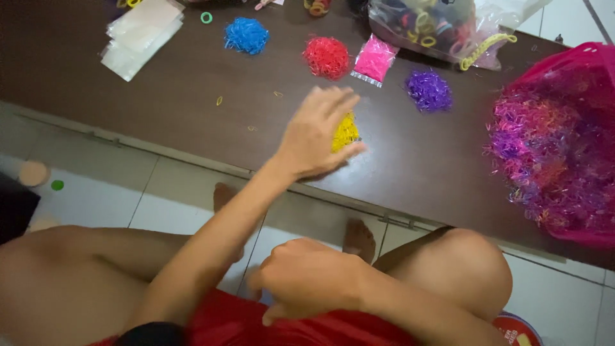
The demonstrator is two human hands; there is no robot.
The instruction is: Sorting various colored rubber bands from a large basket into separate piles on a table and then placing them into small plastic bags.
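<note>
L hand (318,133) is stretched out over the dark brown wooden tabletop (192,122), fingers spread and loose, palm down on a small heap of yellow rubber bands (346,132); it covers pt of the heap, w/ the rest showing past the fingertips. Can't tell if any bands are actually pinched. R hand (307,279) sits low near the lap, curled into a closed fist; whether sth is inside it, can't tell.

Further back on the table, well apart from each other: a blue band heap (246,34), a red band heap (327,57), a small clear bag of pink bands (375,59), a purple band heap (428,90). Stack of clear plastic bags (139,35) at far left. A pink plastic basket (580,70) full of mixed bands stands at the right edge.
</note>
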